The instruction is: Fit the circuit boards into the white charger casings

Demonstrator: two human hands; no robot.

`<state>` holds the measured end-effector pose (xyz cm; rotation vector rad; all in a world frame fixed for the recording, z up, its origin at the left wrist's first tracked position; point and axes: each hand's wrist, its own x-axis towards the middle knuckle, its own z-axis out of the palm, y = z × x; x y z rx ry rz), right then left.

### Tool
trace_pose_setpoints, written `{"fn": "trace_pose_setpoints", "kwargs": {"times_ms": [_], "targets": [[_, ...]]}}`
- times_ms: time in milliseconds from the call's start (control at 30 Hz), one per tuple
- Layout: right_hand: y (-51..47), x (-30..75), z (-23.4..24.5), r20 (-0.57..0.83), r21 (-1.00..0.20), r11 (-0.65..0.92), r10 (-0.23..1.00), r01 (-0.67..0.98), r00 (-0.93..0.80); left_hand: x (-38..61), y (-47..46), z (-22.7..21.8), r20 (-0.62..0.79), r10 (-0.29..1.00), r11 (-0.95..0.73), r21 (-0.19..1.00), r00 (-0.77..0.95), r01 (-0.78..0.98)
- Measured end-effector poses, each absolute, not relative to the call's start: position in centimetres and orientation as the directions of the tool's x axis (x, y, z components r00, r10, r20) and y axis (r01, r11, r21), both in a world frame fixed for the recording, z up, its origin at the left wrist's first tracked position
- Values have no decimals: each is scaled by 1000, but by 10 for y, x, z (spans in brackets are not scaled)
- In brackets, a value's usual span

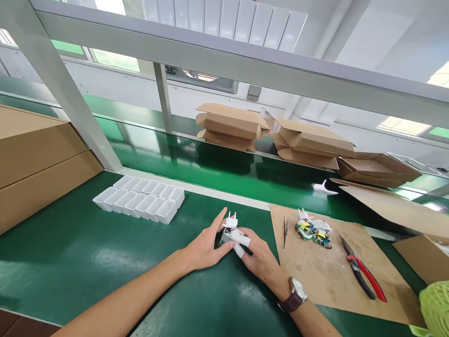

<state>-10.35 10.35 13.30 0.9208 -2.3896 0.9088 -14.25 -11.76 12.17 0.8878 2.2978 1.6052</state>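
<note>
Forearms (140, 292), and beyond, white plug (230, 223) between fingers (242, 240)

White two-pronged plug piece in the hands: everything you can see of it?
The white plug piece looks like plastic: a small block with two pale prongs pointing up, above a light housing. Small dark and reddish details show between block and housing, too small to identify. It's held above the green worktop between the left hand and right hand, whose white-covered fingertips meet its side. Its underside is hidden.
</note>
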Motion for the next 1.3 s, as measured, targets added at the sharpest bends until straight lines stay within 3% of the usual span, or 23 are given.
{"fn": "trace_pose_setpoints", "kwargs": {"times_ms": [167, 300, 433, 600, 767, 967, 1300], "targets": [[102, -97, 133, 641, -450, 539, -361, -712, -678, -136, -117, 126, 209, 548, 242, 888, -810, 392], [101, -93, 130, 581, -537, 515, -349, -669, -735, -131, -114, 124, 282, 491, 223, 874, -824, 432], [98, -91, 128, 578, -543, 517, -342, -662, -741, -130, -116, 117, 321, 490, 231, 849, -810, 476], [98, -88, 135, 586, -579, 493, -302, -649, -752, -132, -121, 120, 479, 480, 199, 757, -735, 623], [96, -87, 133, 542, -544, 528, -372, -652, -754, -136, -120, 129, 602, 449, 220, 642, -661, 734], [93, -83, 125, 523, -487, 615, -363, -620, -771, -136, -120, 131, 605, 425, 230, 647, -673, 727], [91, -86, 128, 462, -520, 631, -359, -575, -811, -136, -121, 130, 589, 400, 223, 681, -702, 698]]}}
